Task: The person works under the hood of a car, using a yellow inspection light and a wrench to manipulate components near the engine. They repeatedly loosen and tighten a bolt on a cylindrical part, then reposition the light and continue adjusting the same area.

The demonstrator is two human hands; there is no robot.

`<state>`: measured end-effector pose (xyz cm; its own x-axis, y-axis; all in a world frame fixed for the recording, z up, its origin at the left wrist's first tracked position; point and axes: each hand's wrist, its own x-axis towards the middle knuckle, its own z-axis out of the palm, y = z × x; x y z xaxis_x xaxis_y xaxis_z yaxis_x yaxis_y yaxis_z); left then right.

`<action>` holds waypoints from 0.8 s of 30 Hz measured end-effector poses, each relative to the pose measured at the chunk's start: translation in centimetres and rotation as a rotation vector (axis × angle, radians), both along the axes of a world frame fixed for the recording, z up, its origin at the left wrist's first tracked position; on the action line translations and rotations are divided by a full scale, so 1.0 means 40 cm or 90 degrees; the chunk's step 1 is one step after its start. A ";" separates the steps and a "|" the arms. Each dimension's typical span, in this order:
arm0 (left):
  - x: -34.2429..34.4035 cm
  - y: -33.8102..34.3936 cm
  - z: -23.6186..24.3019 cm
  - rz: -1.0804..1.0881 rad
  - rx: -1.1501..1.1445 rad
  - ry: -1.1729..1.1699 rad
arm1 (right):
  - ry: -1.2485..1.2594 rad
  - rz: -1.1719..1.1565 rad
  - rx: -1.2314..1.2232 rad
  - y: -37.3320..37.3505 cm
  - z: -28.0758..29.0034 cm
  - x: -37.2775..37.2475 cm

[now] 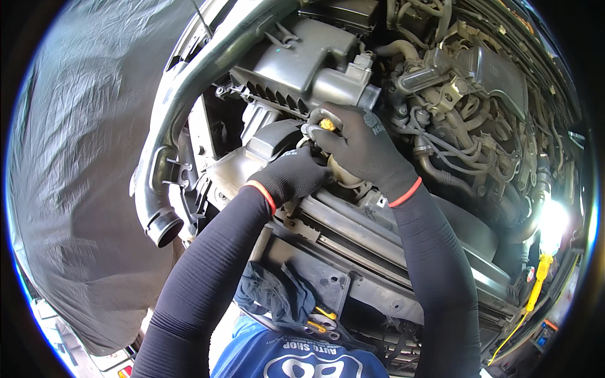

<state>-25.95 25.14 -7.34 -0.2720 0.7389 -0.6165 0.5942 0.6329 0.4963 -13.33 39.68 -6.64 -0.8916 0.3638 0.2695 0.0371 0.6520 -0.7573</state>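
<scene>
Both my hands wear dark gloves with orange-red cuffs and work close together in the engine bay, in front of the black air filter box (302, 53). My right hand (365, 148) is closed, its thumb and fingers bent around a small orange-yellow piece (327, 124) whose kind I cannot make out. Just below and to the left, my left hand (293, 174) curls beside a pale rounded part (343, 171). Its fingertips point down and are hidden, so what they grip does not show. A black plastic housing (274, 140) lies left of the hands.
A long black air duct (183, 94) lies along the left side beside a dark fender cover (82, 157). The engine (466, 94) with hoses fills the right. A dark cloth (271, 293) and yellow-handled tools (321, 318) rest at the front. A lit work lamp (542, 277) hangs at right.
</scene>
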 end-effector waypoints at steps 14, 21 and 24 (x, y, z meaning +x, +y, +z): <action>0.033 -0.211 0.154 0.296 0.548 0.013 | -0.023 -0.024 -0.040 -0.033 0.005 -0.011; -0.109 -0.120 0.087 0.281 0.497 0.172 | -0.045 -0.018 -0.067 -0.083 0.037 -0.011; -0.124 -0.106 0.070 0.269 0.340 0.110 | -0.050 -0.028 0.010 -0.115 0.052 -0.009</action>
